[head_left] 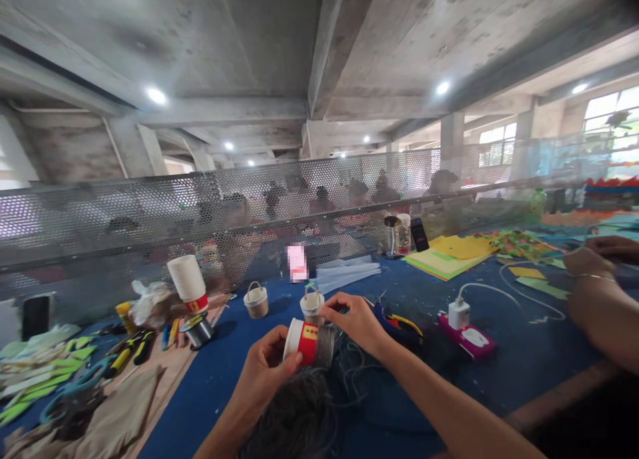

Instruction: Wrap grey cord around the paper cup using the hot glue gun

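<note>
My left hand (269, 362) is wrapped round a white and red paper cup (305, 341), which lies tilted on its side. Grey yarn (325, 347) is wound in a band around the cup's right end. At the upper edge of that band my right hand (352, 318) is closed in a pinch on the yarn; the strand between the fingertips is barely visible. Loose grey strands trail below it, and a dark fuzzy bundle (294, 416) lies nearest me. Just behind the cup stands a small handled basket (310, 305), partly hidden, with a similar basket (256, 302) to its left.
Stacked paper cups (186, 279) rest on a wire spool (200, 332) at left, near scissors (74, 389) and cloth (120, 406). Rightward are a yellow-handled tool (407, 327), a purple power strip (469, 339) and coloured sheets (449, 254). Another person's arm (599, 306) reaches in. Perforated metal screen (339, 213) behind.
</note>
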`<action>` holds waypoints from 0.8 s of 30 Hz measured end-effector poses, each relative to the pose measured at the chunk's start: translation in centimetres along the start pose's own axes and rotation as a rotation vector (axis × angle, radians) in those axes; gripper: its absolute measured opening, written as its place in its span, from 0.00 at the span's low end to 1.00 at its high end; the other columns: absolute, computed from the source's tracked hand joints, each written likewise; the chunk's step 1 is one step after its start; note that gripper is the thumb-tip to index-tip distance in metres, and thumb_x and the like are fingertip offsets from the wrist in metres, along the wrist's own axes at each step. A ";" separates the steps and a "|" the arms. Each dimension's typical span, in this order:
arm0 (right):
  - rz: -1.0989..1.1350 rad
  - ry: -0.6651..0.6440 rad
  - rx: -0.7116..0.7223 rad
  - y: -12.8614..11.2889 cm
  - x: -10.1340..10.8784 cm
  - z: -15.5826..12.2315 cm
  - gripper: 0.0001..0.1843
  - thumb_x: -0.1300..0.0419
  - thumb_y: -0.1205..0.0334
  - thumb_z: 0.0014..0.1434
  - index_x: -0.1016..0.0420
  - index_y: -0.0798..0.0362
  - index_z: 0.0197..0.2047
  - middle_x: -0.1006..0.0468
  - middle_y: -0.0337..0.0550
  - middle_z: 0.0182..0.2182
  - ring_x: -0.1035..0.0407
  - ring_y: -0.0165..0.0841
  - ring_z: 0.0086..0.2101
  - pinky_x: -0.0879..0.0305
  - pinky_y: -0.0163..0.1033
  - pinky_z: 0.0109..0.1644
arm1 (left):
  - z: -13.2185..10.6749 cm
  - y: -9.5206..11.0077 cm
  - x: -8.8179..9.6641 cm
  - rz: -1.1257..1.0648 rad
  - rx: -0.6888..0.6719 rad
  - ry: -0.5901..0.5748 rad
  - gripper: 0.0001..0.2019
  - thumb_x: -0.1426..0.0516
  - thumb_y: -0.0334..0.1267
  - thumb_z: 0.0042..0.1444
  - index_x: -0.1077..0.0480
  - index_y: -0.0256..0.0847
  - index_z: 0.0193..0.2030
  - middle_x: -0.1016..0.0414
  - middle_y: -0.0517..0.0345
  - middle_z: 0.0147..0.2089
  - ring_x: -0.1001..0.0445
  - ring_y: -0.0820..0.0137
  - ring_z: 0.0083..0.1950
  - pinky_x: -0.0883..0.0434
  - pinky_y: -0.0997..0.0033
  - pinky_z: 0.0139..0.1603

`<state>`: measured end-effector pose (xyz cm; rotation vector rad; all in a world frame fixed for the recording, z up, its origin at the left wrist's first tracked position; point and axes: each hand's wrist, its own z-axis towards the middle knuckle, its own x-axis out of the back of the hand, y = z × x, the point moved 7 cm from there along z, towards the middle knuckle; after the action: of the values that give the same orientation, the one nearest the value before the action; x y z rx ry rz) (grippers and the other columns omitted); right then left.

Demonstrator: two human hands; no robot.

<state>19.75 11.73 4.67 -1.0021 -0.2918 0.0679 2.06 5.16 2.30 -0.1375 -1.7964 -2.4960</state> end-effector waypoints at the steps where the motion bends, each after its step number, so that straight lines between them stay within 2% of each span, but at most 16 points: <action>1: 0.012 -0.006 -0.005 0.1 -0.1 0.0 0.09 0.36 0.57 0.55 0.19 0.55 0.33 0.19 0.40 0.29 0.28 0.33 0.32 0.35 0.35 0.39 | 0.1 -0.1 0.1 0.004 -0.002 -0.007 0.14 0.33 0.46 0.44 0.29 0.38 0.29 0.31 0.61 0.27 0.36 0.72 0.28 0.38 0.76 0.29; 7: 0.035 -0.031 -0.041 0.6 -0.3 0.2 0.09 0.36 0.58 0.54 0.19 0.55 0.32 0.19 0.40 0.28 0.28 0.33 0.31 0.35 0.34 0.37 | 0.0 0.1 0.3 0.025 -0.026 -0.025 0.12 0.34 0.43 0.46 0.29 0.38 0.28 0.30 0.61 0.26 0.35 0.72 0.28 0.38 0.76 0.29; 17: 0.143 -0.098 -0.082 0.6 -0.8 0.0 0.15 0.33 0.50 0.51 0.18 0.55 0.31 0.19 0.39 0.27 0.28 0.33 0.30 0.35 0.35 0.36 | -0.3 0.6 0.2 0.014 -0.034 0.019 0.13 0.33 0.45 0.43 0.29 0.39 0.26 0.31 0.61 0.25 0.35 0.71 0.27 0.38 0.75 0.29; 24: 0.200 -0.132 -0.156 1.3 -1.1 -0.1 0.12 0.33 0.54 0.50 0.18 0.56 0.30 0.21 0.36 0.25 0.31 0.31 0.28 0.37 0.34 0.36 | -0.5 1.2 -0.2 -0.038 -0.047 0.027 0.12 0.32 0.42 0.43 0.28 0.39 0.26 0.30 0.62 0.25 0.35 0.72 0.28 0.38 0.75 0.30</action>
<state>18.82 12.18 3.29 -1.1825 -0.3202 0.2980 2.32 4.28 3.25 -0.0723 -1.7480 -2.5542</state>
